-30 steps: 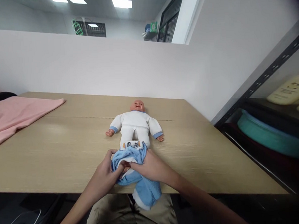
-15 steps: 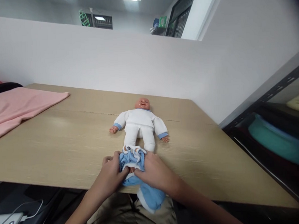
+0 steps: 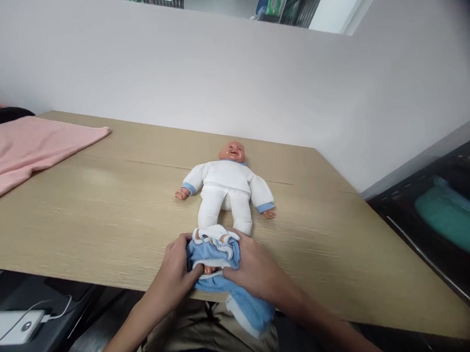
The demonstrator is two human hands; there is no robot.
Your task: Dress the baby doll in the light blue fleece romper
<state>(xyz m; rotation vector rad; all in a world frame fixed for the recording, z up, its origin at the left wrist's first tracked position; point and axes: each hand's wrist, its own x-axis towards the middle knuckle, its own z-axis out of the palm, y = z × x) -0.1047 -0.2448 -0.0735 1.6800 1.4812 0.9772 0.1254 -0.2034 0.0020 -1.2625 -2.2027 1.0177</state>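
A baby doll (image 3: pixel 226 175) in a white top with blue cuffs lies on its back on the table, head away from me. At its feet, a blue and white pair of doll trousers (image 3: pixel 210 250) is bunched up between my hands. My left hand (image 3: pixel 177 262) grips the left side of the cloth, thumb inside the opening. Closed on the right side is my right hand (image 3: pixel 252 262), thumb also at the opening. Some of the doll's toes (image 3: pixel 210 270) show through the white-edged opening. One blue leg of the trousers (image 3: pixel 253 310) hangs over the table's front edge.
The wooden table (image 3: pixel 133 203) meets a white wall (image 3: pixel 172 68) at the back. A pink cloth (image 3: pixel 37 143) lies at the left. Below the table's left front, a white power bank (image 3: pixel 15 326) with a cable rests on a dark surface. A teal container (image 3: pixel 452 218) is at the right.
The view has tilted down and shifted. My hands have drawn the trouser opening a little wider, and the doll's toes show more clearly in it.
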